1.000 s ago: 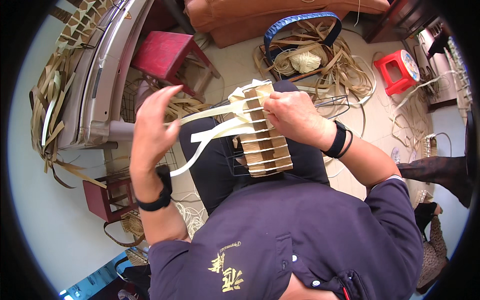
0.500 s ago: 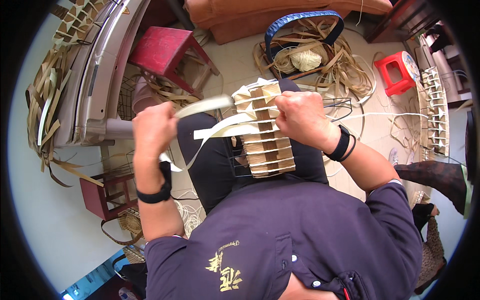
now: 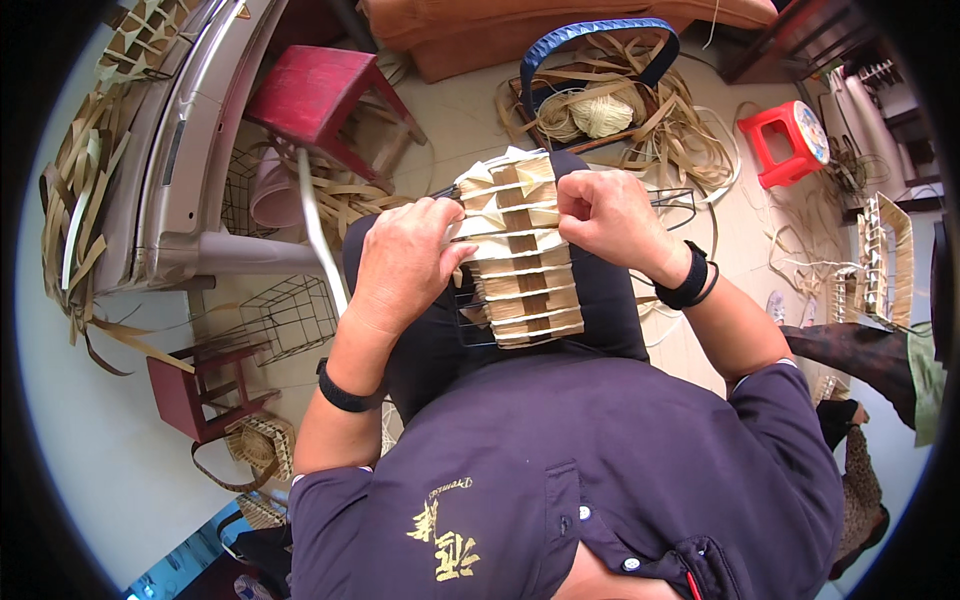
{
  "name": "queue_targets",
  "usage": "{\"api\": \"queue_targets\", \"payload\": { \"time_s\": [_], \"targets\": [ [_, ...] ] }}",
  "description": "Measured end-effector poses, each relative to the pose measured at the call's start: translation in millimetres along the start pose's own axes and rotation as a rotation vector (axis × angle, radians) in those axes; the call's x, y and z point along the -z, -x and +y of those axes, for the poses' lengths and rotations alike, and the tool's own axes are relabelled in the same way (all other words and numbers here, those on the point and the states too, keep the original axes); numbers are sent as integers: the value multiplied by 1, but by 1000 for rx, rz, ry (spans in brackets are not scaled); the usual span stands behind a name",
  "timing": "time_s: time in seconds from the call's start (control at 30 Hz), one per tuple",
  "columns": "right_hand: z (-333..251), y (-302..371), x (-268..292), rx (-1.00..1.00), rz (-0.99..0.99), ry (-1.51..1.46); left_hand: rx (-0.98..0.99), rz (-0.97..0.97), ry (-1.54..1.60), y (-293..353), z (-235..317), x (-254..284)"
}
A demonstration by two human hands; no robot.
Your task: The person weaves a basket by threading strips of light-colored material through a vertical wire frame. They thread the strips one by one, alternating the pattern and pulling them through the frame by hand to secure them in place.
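Observation:
On my lap rests a half-woven basket (image 3: pixel 535 285), tan and brown strips crossed by white cords over a black wire frame. Cream strips (image 3: pixel 500 222) are folded into points across its far part. My left hand (image 3: pixel 405 260) is at the left edge, thumb and fingers closed on a cream strip. Behind that forearm a long pale strip (image 3: pixel 318 225) hangs down toward the floor. At the right edge my right hand (image 3: pixel 620 222) has its fingers curled in against the weave; what they grip is hidden.
Ahead stands a blue-handled basket (image 3: pixel 598 40) with a ball of cream cord (image 3: pixel 603 115) and loose tan strips. A red wooden stool (image 3: pixel 312 95) and wire frame (image 3: pixel 290 318) are at left. A red plastic stool (image 3: pixel 785 145) is at right, near another woven frame (image 3: pixel 885 260).
My left hand has come in from the left to the basket's edge, and the cream strip is no longer stretched between hand and basket. The right hand stays at the right edge.

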State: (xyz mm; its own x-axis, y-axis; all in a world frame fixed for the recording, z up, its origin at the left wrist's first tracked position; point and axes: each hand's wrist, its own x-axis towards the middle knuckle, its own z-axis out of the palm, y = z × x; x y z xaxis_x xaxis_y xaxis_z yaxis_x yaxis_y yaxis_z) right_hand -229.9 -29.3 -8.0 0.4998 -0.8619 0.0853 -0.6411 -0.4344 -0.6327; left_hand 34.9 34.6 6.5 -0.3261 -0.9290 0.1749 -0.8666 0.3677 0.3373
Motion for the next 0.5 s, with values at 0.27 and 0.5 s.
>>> {"api": "queue_targets", "payload": {
  "time_s": [0.27, 0.5],
  "targets": [
    [9, 5, -2, 16, 7, -125, 94, -12, 252, -3, -8, 1],
    [11, 3, 0, -21, -40, -223, 85, -38, 0, 1, -13, 8]
  ]
}}
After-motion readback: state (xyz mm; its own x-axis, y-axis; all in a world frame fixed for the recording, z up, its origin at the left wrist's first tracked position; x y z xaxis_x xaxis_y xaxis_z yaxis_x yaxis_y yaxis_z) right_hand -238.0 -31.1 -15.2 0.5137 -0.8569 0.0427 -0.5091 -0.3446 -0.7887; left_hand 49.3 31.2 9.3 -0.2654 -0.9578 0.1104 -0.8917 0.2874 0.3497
